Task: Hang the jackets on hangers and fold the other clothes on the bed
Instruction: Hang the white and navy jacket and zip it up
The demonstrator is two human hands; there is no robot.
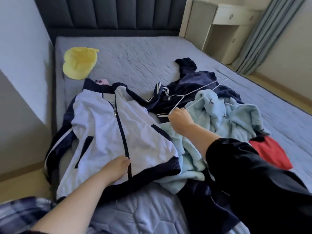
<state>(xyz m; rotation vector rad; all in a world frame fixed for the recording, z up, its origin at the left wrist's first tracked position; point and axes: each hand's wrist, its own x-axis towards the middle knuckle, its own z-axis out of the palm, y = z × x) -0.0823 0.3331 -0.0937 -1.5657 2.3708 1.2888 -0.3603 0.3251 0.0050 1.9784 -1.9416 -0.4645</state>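
White jacket (104, 132), left fingers (125, 162) pinching its zip edge, right fingers (175, 114) gripping wire hangers (199, 89)

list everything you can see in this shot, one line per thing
jacket: one, white with navy trim, flat on the bed's left
cap: one, yellow, near the headboard
pink item: one, pink, behind the jacket collar
navy garment: one, navy with white stripes, mid-bed
fleece clothes: a heap, light blue, right of the jacket
red garment: one, red, at the heap's right edge
wire hangers: apparently two, white, over the navy garment
bed: one, grey-blue
nightstand: one, cream, beside the bed
curtain: one, grey, far right
left hand: rests on the jacket hem
right hand: grips the hangers
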